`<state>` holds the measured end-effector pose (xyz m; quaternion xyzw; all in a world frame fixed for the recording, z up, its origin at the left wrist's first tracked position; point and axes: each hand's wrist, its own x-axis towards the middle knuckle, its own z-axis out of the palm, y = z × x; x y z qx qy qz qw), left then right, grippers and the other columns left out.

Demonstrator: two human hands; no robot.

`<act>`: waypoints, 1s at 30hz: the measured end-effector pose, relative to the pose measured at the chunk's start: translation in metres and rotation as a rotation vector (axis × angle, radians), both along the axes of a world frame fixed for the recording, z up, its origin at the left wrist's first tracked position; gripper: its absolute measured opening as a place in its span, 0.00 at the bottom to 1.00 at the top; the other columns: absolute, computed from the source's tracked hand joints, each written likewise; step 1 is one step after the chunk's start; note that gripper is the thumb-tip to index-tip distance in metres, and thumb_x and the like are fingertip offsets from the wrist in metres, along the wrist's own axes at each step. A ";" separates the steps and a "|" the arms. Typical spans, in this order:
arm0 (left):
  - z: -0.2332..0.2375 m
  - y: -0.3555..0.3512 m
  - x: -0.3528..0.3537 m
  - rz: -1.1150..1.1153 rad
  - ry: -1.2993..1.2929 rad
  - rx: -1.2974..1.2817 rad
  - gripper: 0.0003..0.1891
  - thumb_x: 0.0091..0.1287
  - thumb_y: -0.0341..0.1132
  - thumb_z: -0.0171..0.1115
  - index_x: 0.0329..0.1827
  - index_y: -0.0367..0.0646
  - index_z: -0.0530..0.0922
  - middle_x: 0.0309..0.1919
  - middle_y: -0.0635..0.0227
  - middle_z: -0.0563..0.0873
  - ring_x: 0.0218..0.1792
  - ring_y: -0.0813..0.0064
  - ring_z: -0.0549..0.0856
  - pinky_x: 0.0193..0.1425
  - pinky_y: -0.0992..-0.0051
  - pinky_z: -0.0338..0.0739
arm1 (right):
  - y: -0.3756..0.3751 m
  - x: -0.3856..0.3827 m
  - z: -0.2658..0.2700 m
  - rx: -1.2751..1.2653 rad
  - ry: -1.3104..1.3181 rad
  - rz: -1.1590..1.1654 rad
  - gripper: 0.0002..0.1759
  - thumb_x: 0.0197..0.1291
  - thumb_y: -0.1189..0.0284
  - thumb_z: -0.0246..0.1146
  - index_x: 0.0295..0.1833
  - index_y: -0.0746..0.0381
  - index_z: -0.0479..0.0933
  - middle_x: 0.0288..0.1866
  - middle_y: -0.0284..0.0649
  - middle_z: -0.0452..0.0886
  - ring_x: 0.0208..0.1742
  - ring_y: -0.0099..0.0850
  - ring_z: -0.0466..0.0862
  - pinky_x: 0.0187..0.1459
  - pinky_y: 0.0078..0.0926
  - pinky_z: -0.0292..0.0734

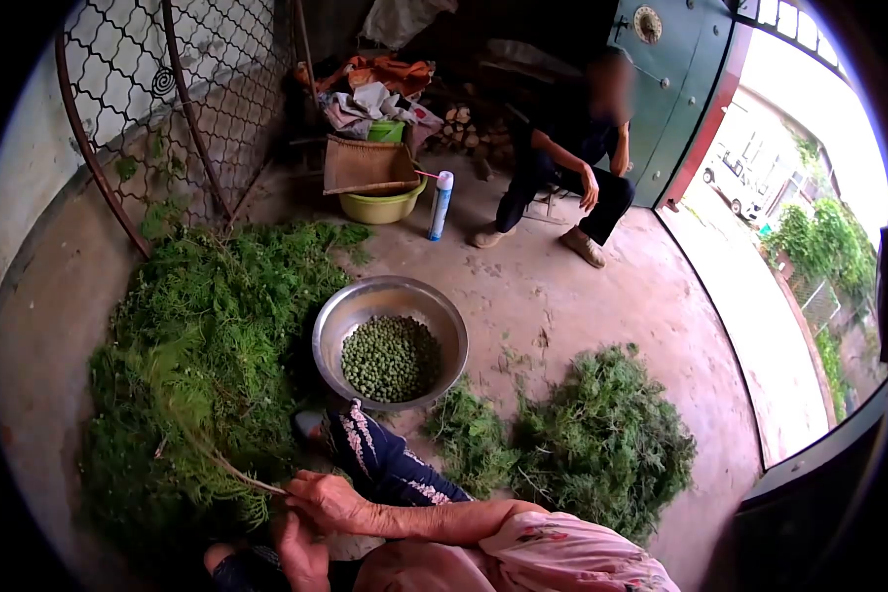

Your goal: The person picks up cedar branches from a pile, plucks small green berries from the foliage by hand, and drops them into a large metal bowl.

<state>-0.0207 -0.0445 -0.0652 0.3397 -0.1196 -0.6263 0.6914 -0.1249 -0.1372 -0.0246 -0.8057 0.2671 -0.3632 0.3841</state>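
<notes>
My right hand (pixel 328 501) is closed on the stem of a leafy green branch (pixel 232 468), whose feathery tip reaches up and left over a large pile of cut branches (pixel 222 306). My left hand (pixel 301 555) sits just below my right hand, close to the stem's lower end. Its fingers are partly hidden, so I cannot make out whether it grips anything. Beyond my knee stands a wide metal basin (pixel 451 340) with many small round green fruits (pixel 390 357) in it.
A smaller heap of greenery (pixel 607 434) lies right of my leg. Farther back are a yellow-green tub (pixel 373 209) with a woven tray (pixel 365 166) on it, a spray can (pixel 441 205) and a seated person (pixel 572 168). An open doorway is at right.
</notes>
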 end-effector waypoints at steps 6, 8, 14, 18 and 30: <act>0.029 0.002 0.001 0.080 -0.613 0.340 0.19 0.69 0.39 0.48 0.61 0.44 0.70 0.44 0.68 0.79 0.37 0.79 0.78 0.35 0.80 0.73 | 0.010 -0.013 -0.027 -0.139 0.256 0.155 0.14 0.51 0.68 0.59 0.43 0.63 0.71 0.38 0.44 0.72 0.38 0.43 0.78 0.30 0.36 0.76; -0.020 0.013 0.004 0.139 -0.905 0.225 0.17 0.64 0.40 0.53 0.50 0.38 0.76 0.42 0.69 0.77 0.37 0.78 0.75 0.33 0.78 0.72 | 0.016 -0.014 -0.024 0.016 0.366 0.098 0.24 0.50 0.64 0.61 0.52 0.64 0.68 0.41 0.46 0.74 0.40 0.44 0.78 0.32 0.36 0.76; -0.005 -0.007 -0.002 0.327 -0.532 0.298 0.15 0.64 0.31 0.51 0.52 0.40 0.75 0.20 0.76 0.74 0.11 0.89 0.63 0.11 0.85 0.49 | 0.011 -0.034 0.019 0.160 0.487 0.229 0.42 0.45 0.61 0.64 0.64 0.68 0.57 0.32 0.50 0.79 0.35 0.46 0.81 0.34 0.35 0.76; 0.022 0.001 0.007 0.156 -0.593 0.340 0.07 0.60 0.26 0.52 0.39 0.40 0.76 0.19 0.74 0.74 0.10 0.87 0.64 0.11 0.84 0.52 | 0.012 -0.027 -0.028 -0.120 0.496 0.282 0.35 0.52 0.70 0.56 0.66 0.68 0.55 0.33 0.49 0.79 0.31 0.43 0.81 0.31 0.33 0.76; -0.003 0.003 0.025 0.107 -0.493 0.344 0.08 0.65 0.33 0.54 0.41 0.39 0.77 0.26 0.66 0.81 0.11 0.85 0.67 0.11 0.84 0.55 | -0.035 -0.089 0.004 0.292 -0.074 -0.413 0.13 0.60 0.72 0.59 0.49 0.65 0.74 0.35 0.51 0.80 0.36 0.43 0.81 0.40 0.32 0.75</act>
